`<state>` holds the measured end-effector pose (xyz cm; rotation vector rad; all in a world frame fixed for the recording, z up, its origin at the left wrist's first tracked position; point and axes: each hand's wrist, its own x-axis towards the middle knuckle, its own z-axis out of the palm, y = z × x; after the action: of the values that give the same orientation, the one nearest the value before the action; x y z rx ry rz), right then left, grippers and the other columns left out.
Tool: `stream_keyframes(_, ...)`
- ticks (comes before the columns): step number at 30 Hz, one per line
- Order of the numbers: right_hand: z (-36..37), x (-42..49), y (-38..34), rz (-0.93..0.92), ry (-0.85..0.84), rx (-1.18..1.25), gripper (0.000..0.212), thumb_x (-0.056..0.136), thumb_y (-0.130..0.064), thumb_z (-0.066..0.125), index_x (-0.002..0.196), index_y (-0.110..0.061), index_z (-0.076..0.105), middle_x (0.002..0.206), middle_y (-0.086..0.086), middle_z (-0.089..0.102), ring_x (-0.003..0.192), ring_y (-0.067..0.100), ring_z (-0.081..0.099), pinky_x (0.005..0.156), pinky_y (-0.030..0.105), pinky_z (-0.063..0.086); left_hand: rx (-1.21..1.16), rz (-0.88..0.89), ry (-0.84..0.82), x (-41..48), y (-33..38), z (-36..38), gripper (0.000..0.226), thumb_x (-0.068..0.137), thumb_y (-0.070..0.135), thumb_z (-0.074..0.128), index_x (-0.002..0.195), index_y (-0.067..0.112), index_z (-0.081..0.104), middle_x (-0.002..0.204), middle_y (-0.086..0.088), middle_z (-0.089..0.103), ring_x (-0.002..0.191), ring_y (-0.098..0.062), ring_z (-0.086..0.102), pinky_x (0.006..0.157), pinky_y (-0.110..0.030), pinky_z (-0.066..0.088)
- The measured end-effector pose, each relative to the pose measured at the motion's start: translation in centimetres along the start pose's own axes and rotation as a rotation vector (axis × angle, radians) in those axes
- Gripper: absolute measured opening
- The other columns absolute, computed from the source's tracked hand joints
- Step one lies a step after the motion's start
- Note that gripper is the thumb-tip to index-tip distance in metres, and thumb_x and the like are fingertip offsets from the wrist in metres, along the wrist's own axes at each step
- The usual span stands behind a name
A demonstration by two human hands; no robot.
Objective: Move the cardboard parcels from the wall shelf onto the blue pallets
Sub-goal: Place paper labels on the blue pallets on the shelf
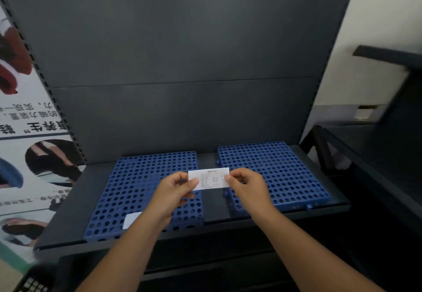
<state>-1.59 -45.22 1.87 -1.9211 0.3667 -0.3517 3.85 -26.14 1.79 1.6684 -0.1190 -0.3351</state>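
Observation:
Two blue perforated pallets lie side by side on a dark shelf (pixel 212 209): the left pallet (pixel 127 191) and the right pallet (pixel 280 172). Nothing stands on them except a small white slip (pixel 132 219) near the left pallet's front edge. I hold a small white printed paper label (pixel 211 178) above the gap between the pallets. My left hand (pixel 175 191) pinches its left end and my right hand (pixel 245 186) pinches its right end. No cardboard parcel is in view.
A dark grey back panel (pixel 182 63) rises behind the shelf. A printed poster (pixel 27 154) covers the wall at the left. Another dark shelf unit (pixel 379 154) stands at the right. A black wire basket (pixel 34 285) shows at the bottom left corner.

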Motion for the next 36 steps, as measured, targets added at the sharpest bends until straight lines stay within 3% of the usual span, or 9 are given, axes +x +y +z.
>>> stream_keyframes(4,-4.9,0.5,1.4,-0.007,0.002,0.006,0.009,0.09,-0.025,0.067,0.084,-0.019,0.071,0.082,-0.005,0.07,0.078,0.008,0.066,0.07,0.025,0.054,0.0,-0.019,-0.01,0.0,0.7,4.4,0.019,0.089,0.026,0.07,0.087,0.008,0.065,0.084,-0.004,0.071,0.068,-0.015,0.063,0.064,-0.029,0.045)
stream_keyframes(6,-7.3,0.8,2.2,0.008,0.008,0.013,0.009,0.09,-0.025,0.067,0.085,-0.019,0.071,0.084,-0.005,0.07,0.08,0.009,0.066,0.073,0.026,0.054,-0.001,-0.023,-0.006,0.1,0.7,6.2,0.017,0.087,0.027,0.071,0.078,0.016,0.063,0.077,-0.002,0.068,0.068,-0.016,0.062,0.064,-0.03,0.044)
stream_keyframes(13,-14.2,3.3,7.1,0.165,0.036,-0.084,0.007,0.09,-0.026,0.068,0.084,-0.021,0.067,0.086,-0.005,0.068,0.082,0.012,0.063,0.08,0.034,0.051,0.018,-0.034,0.058,-0.4,0.7,11.2,0.017,0.089,0.025,0.07,0.079,0.014,0.062,0.061,0.007,0.063,0.067,-0.017,0.062,0.065,-0.033,0.047)
stream_keyframes(16,-15.0,4.2,9.7,0.209,0.033,-0.187,0.01,0.089,-0.026,0.068,0.083,-0.018,0.068,0.082,-0.004,0.067,0.081,0.015,0.063,0.079,0.036,0.051,0.025,-0.046,0.091,-0.8,0.4,12.3,0.017,0.089,0.026,0.07,0.079,0.014,0.063,0.065,0.004,0.063,0.068,-0.017,0.064,0.066,-0.032,0.048)
stream_keyframes(19,-15.1,4.6,11.6,0.216,0.04,-0.311,0.012,0.088,-0.027,0.068,0.084,-0.016,0.069,0.077,-0.005,0.066,0.08,0.017,0.064,0.071,0.028,0.046,0.012,-0.069,0.125,-0.9,0.1,12.8,0.016,0.089,0.026,0.07,0.08,0.014,0.064,0.067,0.003,0.064,0.07,-0.018,0.064,0.069,-0.034,0.049)
stream_keyframes(23,-14.9,4.9,12.7,0.193,0.046,-0.409,0.019,0.089,-0.027,0.067,0.102,-0.012,0.068,0.095,0.003,0.071,0.087,0.02,0.064,0.08,0.032,0.051,0.016,-0.09,0.15,-0.9,-0.4,13.2,0.016,0.088,0.026,0.071,0.082,0.012,0.065,0.069,0.001,0.064,0.069,-0.018,0.065,0.068,-0.033,0.049)
stream_keyframes(26,-14.8,5.3,12.8,0.15,0.037,-0.502,0.015,0.091,-0.027,0.065,0.097,-0.014,0.067,0.09,0.003,0.071,0.08,0.019,0.064,0.075,0.032,0.053,0.017,-0.094,0.164,-1.0,-0.8,13.4,0.016,0.088,0.025,0.071,0.084,0.011,0.066,0.071,0.0,0.065,0.069,-0.017,0.065,0.068,-0.032,0.049)
stream_keyframes(30,-14.8,5.5,13.2,0.131,0.018,-0.543,0.009,0.091,-0.026,0.063,0.09,-0.018,0.065,0.078,0.002,0.068,0.071,0.017,0.061,0.066,0.032,0.052,0.008,-0.103,0.169,-1.1,-1.3,14.0,0.016,0.087,0.026,0.072,0.084,0.011,0.066,0.071,0.001,0.065,0.069,-0.018,0.065,0.066,-0.032,0.048)
stream_keyframes(36,-15.7,5.2,13.2,0.068,0.012,-0.516,0.014,0.092,-0.03,0.061,0.093,-0.016,0.063,0.081,0.002,0.066,0.073,0.018,0.061,0.066,0.032,0.049,0.0,-0.094,0.158,-1.6,-1.4,15.1,0.016,0.087,0.025,0.071,0.085,0.01,0.067,0.072,0.0,0.066,0.068,-0.018,0.065,0.066,-0.032,0.049)
